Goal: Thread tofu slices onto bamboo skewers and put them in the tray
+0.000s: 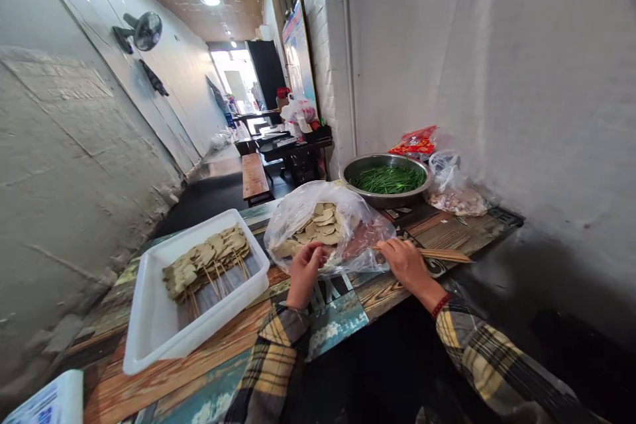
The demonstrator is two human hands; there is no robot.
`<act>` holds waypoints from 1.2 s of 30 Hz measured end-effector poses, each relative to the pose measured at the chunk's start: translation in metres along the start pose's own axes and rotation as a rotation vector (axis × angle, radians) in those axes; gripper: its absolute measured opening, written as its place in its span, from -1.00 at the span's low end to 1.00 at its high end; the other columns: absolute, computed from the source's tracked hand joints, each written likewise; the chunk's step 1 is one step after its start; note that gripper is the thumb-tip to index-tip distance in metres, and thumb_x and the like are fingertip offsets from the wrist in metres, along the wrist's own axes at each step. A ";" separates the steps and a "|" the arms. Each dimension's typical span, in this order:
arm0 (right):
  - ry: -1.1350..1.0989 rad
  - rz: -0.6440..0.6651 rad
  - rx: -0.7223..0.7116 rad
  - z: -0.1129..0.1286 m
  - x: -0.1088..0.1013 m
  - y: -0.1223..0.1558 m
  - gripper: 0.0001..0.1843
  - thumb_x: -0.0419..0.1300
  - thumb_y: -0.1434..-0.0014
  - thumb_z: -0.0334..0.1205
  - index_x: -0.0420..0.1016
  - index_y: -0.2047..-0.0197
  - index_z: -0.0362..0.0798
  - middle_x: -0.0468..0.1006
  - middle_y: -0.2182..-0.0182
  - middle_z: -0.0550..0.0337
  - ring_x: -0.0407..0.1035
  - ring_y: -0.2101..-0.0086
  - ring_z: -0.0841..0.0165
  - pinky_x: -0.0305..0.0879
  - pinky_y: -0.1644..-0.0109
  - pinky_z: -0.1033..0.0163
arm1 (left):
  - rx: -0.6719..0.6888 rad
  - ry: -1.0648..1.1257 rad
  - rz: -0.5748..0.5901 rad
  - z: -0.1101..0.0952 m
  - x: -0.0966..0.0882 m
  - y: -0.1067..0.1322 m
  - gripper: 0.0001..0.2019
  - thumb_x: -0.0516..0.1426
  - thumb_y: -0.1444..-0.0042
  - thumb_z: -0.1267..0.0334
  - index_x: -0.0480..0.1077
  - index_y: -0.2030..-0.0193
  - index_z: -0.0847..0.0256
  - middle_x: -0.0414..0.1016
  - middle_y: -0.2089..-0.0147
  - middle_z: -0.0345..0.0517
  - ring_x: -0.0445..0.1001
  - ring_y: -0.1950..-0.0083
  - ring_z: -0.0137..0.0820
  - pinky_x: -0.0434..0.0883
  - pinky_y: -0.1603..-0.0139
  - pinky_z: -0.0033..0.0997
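My left hand (305,271) is at the front edge of a clear plastic bag (283,228), its fingers curled together; whatever they may pinch is hidden. Inside the bag lies a heap of thin, beige, flat slices (322,224). Beyond the bag's right side, my right hand (406,265) is closed over a bundle of thin wooden skewers (450,255), whose ends stick out to the right. On the left stands a white plastic tray (136,318). It holds a stack of skewered beige slices (206,257), with bare stick ends pointing toward me.
Behind the bag, a metal bowl (387,199) holds long green vegetables (390,179). A knotted plastic bag (454,192) and a red package (415,141) stand against the wall. A white container (54,397) sits at the near left corner. A bench (254,175) stands beyond the patterned table (338,324).
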State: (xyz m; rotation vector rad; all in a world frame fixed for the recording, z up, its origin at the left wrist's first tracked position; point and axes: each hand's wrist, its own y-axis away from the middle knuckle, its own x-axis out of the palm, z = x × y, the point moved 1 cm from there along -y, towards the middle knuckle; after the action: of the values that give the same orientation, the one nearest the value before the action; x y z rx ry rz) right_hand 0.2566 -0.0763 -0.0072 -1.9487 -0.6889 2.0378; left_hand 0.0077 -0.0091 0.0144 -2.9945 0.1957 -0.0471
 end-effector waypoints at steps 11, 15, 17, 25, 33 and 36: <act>-0.133 -0.094 -0.185 0.033 0.008 0.006 -0.78 0.06 -0.34 -0.30 0.45 0.34 -0.03 0.51 0.46 0.22 0.38 0.40 0.32 0.05 0.30 0.22 | 0.511 -0.979 0.296 -0.020 0.056 0.025 -0.90 0.15 -0.12 0.34 0.49 0.37 0.19 0.45 0.28 -0.07 0.39 0.18 -0.30 0.28 0.14 -0.33; -0.151 -0.112 -0.191 0.030 0.016 0.008 -0.78 0.04 -0.31 -0.39 0.43 0.35 -0.04 0.50 0.49 0.23 0.39 0.42 0.33 0.05 0.32 0.23 | 0.617 -1.265 0.389 -0.022 0.061 0.028 -0.84 0.10 -0.19 0.29 0.46 0.38 0.22 0.44 0.27 -0.07 0.37 0.17 -0.30 0.29 0.12 -0.31; -0.163 -0.108 -0.188 0.030 0.019 0.009 -0.80 0.06 -0.27 -0.43 0.43 0.34 -0.04 0.51 0.48 0.22 0.40 0.42 0.34 0.06 0.32 0.23 | 0.642 -1.376 0.410 -0.022 0.062 0.030 -0.84 0.08 -0.21 0.29 0.45 0.35 0.21 0.44 0.24 -0.08 0.36 0.16 -0.30 0.30 0.14 -0.31; -0.216 -0.036 -0.169 0.030 0.017 0.010 -0.72 0.06 -0.10 -0.58 0.48 0.24 -0.07 0.58 0.38 0.18 0.46 0.34 0.33 0.16 0.26 0.24 | 0.735 -1.548 0.548 -0.032 0.067 0.034 -0.85 0.07 -0.24 0.24 0.44 0.26 0.20 0.43 0.18 -0.07 0.31 0.09 -0.25 0.25 0.13 -0.26; -0.187 -0.077 -0.193 0.030 0.018 0.011 -0.79 0.05 -0.21 -0.49 0.46 0.32 -0.07 0.56 0.44 0.18 0.44 0.39 0.34 0.14 0.30 0.26 | 0.811 -1.548 0.585 -0.042 0.056 0.038 -0.78 -0.03 -0.30 0.21 0.40 0.21 0.20 0.40 0.15 -0.05 0.28 0.08 -0.25 0.21 0.11 -0.23; -0.189 -0.101 -0.220 0.030 0.017 0.011 -0.74 0.02 -0.34 -0.33 0.43 0.38 -0.05 0.52 0.49 0.21 0.42 0.44 0.35 0.09 0.34 0.25 | 0.778 -1.553 0.515 -0.043 0.038 0.039 -0.79 -0.04 -0.30 0.22 0.39 0.15 0.17 0.40 0.14 -0.06 0.28 0.09 -0.25 0.23 0.12 -0.23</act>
State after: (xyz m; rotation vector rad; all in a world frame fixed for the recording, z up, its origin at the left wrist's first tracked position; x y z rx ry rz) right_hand 0.2272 -0.0827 -0.0269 -1.8012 -1.0737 2.1820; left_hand 0.0383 -0.0580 0.0519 -1.4654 0.5257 1.6378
